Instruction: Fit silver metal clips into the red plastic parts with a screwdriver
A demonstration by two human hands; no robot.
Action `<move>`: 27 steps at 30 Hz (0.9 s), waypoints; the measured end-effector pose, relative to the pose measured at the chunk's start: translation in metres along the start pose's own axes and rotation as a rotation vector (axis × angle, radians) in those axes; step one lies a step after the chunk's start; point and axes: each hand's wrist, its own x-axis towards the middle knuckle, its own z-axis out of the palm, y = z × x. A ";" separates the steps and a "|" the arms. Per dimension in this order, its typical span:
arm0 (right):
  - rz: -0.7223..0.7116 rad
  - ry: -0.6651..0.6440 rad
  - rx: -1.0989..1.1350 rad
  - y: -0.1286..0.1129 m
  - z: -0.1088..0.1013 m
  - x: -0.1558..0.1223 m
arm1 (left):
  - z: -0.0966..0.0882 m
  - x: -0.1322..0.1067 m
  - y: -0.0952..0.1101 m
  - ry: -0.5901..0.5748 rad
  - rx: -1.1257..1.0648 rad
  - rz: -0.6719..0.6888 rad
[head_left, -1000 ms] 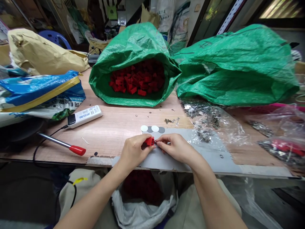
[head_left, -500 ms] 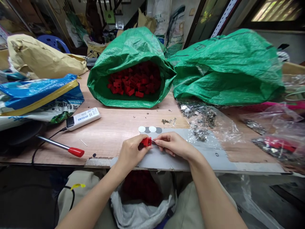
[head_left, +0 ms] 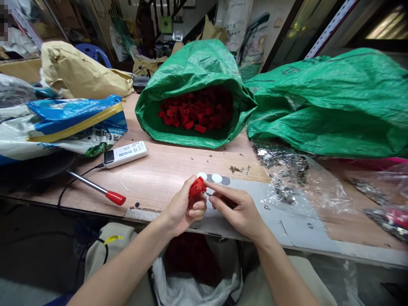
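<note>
Between the thumb and fingers of my left hand (head_left: 186, 208) is a small red plastic part (head_left: 197, 187), held up above the table's front edge. My right hand (head_left: 237, 206) is closed in a pinch close beside it. From the right fingertips a tiny metal piece (head_left: 208, 194) points toward the red part; its exact kind is too small to make out. The right index finger reaches to the red part's upper edge. Under the hands lies a grey mat (head_left: 255, 221). A few small metal bits (head_left: 265, 207) rest on it to the right.
A green woven sack (head_left: 191, 140) gapes open, full of red parts; another green sack (head_left: 325, 102) lies right of it. Clear plastic (head_left: 287, 187) holds metal pieces. At left are a white device (head_left: 129, 154) and a red-handled lever (head_left: 115, 197). Below, a white sack (head_left: 172, 280) holds red parts.
The view has swung, so the scene sits further right. My left hand has turned the red part to a tilted position, and my right index finger now extends to its upper edge.
</note>
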 end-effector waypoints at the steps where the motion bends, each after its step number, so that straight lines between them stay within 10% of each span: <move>1: -0.018 0.031 -0.026 0.000 0.001 0.000 | -0.001 0.001 -0.001 -0.010 -0.004 -0.013; 10: -0.236 0.183 -0.211 -0.003 0.012 -0.002 | 0.000 0.007 -0.003 0.029 0.015 0.161; 17: 0.264 0.467 0.466 0.007 0.015 0.012 | 0.004 0.000 0.002 -0.143 0.190 0.280; 21: 0.330 0.642 0.733 0.016 -0.014 0.023 | 0.007 -0.025 -0.002 -0.398 0.828 0.185; 27: 0.324 0.556 0.607 0.014 -0.025 0.047 | 0.011 -0.039 -0.037 -0.197 2.034 0.226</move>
